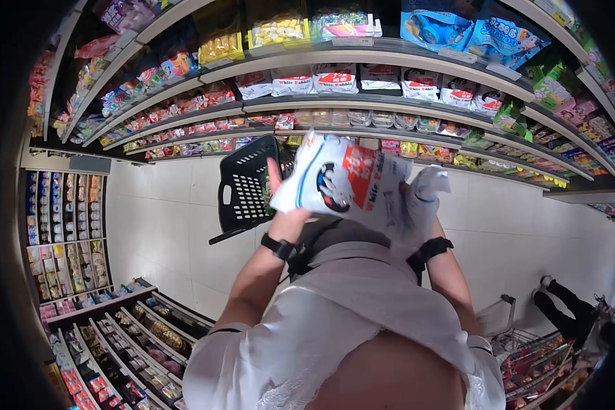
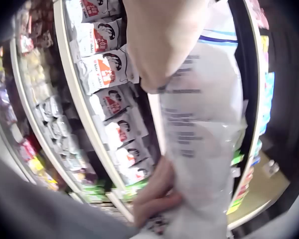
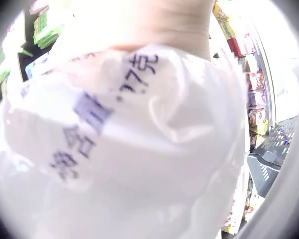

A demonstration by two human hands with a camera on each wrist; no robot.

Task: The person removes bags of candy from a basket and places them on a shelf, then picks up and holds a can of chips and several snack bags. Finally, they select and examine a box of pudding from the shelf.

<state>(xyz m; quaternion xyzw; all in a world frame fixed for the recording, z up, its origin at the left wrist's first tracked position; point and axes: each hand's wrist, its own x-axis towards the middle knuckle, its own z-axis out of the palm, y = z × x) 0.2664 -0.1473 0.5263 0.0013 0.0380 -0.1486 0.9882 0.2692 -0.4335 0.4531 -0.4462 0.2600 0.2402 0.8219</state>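
Observation:
A white candy bag (image 1: 348, 181) with a red panel and a black rabbit picture is held up in front of the torso, between both hands. My left hand (image 1: 285, 215) grips its left end, one digit raised beside the edge; the other fingers are hidden behind it. My right hand (image 1: 436, 225) holds the crumpled right end, mostly covered by plastic in the head view. In the left wrist view the bag (image 2: 204, 119) stands on edge, with right-hand fingers (image 2: 159, 194) curled at its lower part. The bag (image 3: 129, 144) fills much of the right wrist view.
Shelves (image 1: 389, 58) of packaged sweets curve across the front, with a row of similar white bags (image 1: 335, 78). A black basket (image 1: 246, 184) is at front left. Another person's legs (image 1: 564, 311) and a loaded cart (image 1: 533, 352) are at right.

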